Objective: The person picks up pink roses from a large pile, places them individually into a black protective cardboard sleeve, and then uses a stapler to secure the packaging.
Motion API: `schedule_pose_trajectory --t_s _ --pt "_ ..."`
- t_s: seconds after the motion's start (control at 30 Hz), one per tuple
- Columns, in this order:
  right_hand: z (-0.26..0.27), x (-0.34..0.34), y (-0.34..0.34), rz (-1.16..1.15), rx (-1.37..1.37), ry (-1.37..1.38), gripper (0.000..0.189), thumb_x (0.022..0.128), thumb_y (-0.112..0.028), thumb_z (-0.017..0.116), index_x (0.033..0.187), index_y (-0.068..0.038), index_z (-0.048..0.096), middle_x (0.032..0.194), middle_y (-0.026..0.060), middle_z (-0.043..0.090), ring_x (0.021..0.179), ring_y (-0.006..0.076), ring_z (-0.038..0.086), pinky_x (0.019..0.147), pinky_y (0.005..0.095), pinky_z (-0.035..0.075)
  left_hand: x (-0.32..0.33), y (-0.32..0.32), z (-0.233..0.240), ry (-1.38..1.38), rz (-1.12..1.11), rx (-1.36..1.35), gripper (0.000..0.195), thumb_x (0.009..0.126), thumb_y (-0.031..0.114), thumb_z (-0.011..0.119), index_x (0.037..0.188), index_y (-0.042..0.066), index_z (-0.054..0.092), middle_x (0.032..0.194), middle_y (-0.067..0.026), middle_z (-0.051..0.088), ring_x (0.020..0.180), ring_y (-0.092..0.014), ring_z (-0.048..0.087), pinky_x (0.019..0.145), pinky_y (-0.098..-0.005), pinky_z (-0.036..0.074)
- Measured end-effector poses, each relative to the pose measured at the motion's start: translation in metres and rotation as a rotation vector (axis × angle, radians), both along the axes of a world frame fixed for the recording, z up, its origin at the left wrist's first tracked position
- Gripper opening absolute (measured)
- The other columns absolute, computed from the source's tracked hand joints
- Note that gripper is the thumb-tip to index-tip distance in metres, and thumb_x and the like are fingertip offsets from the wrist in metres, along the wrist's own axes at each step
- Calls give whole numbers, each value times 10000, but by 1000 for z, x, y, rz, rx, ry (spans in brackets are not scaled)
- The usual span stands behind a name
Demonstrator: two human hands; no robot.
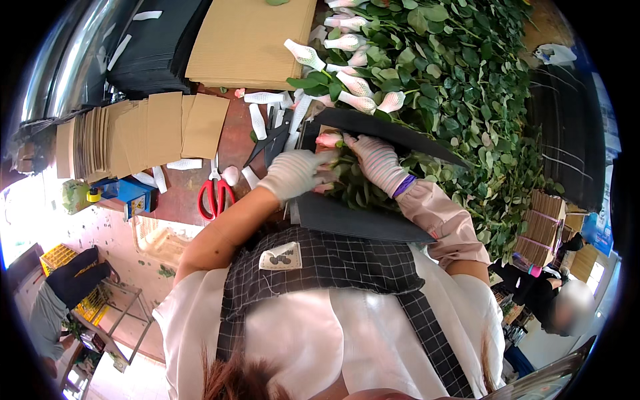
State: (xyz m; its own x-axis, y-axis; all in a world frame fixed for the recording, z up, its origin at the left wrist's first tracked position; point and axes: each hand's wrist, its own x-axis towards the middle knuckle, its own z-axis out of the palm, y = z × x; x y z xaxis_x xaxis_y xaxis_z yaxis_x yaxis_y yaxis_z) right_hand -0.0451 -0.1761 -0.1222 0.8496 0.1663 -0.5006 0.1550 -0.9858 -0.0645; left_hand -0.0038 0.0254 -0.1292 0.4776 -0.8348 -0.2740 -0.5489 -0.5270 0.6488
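Observation:
My left hand [294,173], in a white knit glove, reaches over pink roses, its fingertips blurred. Close beside a pink rose head [328,139] is my right hand [378,161], in a striped glove with a purple cuff; its fingers touch the bunch. I cannot tell how firmly either hand grips. Green rose leaves [357,182] fill the space between a raised black sheet [390,131] on the far side and a black sheet [360,220] near my apron. A second pink bloom [323,187] shows below my left fingers. The stems are mostly hidden.
Red-handled scissors [215,192] and black scissors [270,140] lie on the table [232,131]. Cardboard pieces [162,127], a brown cardboard stack [252,42] and black sheets [150,55] stand left. Netted roses [356,84] with leafy stems lie right. A person [540,295] is far right.

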Motion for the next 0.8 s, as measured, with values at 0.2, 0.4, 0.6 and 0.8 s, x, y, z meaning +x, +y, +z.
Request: schedule_pose_trajectory --t_s 0.2,0.4,0.6,0.8 --pt "-3 -6 7 9 -123 -67 457 848 -74 441 1298 -154 440 994 116 578 896 266 605 743 403 506 -17 133 44 -126 546 420 517 751 329 681 1183 82 541 1035 -195 592 927 -361 584 775 -420 472" --pt "-6 -14 1 50 -40 -218 470 809 -105 496 1277 -113 459 888 93 604 838 264 614 717 386 509 -5 81 53 -62 269 -321 395 718 272 698 1054 81 617 1053 -146 597 999 -338 548 858 -411 445" --pt "-11 -16 4 -184 -3 -147 136 777 -99 541 828 -28 646 890 165 640 866 270 632 709 382 520 7 -31 -17 -342 -125 -211 699 689 482 671 1257 123 478 1300 -123 450 1201 -368 383 1019 -466 286" --pt "170 24 -35 418 1140 246 339 847 -215 594 1135 -40 557 1127 174 583 1038 332 556 887 408 443 2 -26 -45 -326 -214 28 659 648 479 689 1207 172 522 1287 -125 465 1184 -333 435 979 -484 324"
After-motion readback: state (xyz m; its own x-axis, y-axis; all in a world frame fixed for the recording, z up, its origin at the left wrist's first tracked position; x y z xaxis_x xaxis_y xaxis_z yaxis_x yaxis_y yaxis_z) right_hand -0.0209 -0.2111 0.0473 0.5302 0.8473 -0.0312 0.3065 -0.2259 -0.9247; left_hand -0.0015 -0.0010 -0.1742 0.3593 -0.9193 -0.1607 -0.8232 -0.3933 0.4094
